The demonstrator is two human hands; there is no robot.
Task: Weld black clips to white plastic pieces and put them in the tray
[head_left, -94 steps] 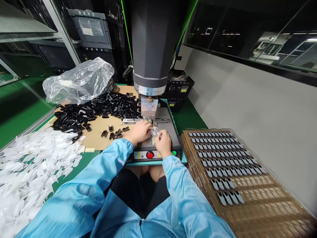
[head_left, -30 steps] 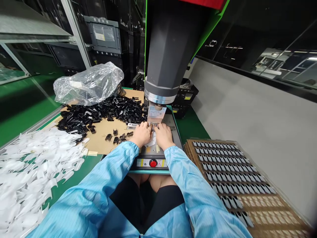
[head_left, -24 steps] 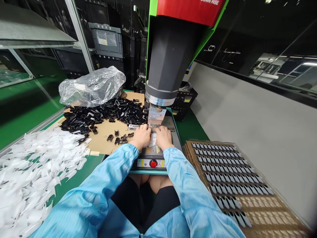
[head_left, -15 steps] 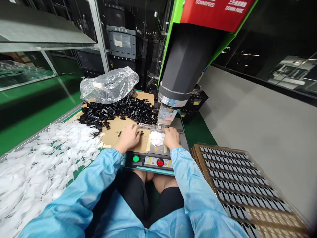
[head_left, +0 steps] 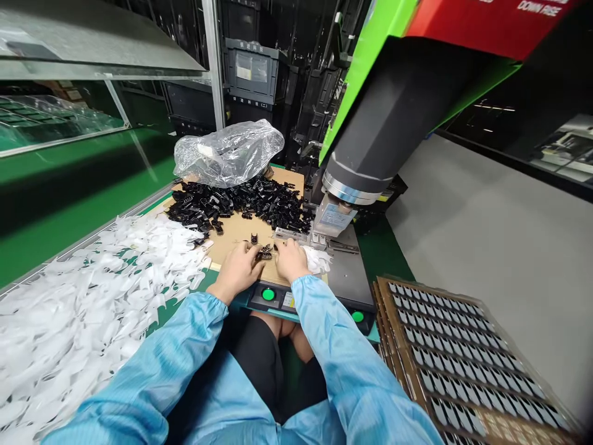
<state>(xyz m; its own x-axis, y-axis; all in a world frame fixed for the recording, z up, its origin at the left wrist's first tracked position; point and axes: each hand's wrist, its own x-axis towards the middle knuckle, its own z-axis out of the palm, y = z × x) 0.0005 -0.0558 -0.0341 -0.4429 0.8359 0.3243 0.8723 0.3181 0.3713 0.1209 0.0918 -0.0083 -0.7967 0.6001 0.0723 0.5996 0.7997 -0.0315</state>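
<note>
Over the green desk [head_left: 178, 300], appears to be picking from small black clips [head_left: 265, 253] lying on cardboard [head_left: 231, 233] between left hand [head_left: 237, 269] and right hand [head_left: 291, 259], with fingers half-curled, impossible to tell if gripping, and next needs a precise pinch.

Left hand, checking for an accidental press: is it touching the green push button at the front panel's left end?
Apart. The head view shows a strip of black front panel between the left hand and the green push button.
</note>
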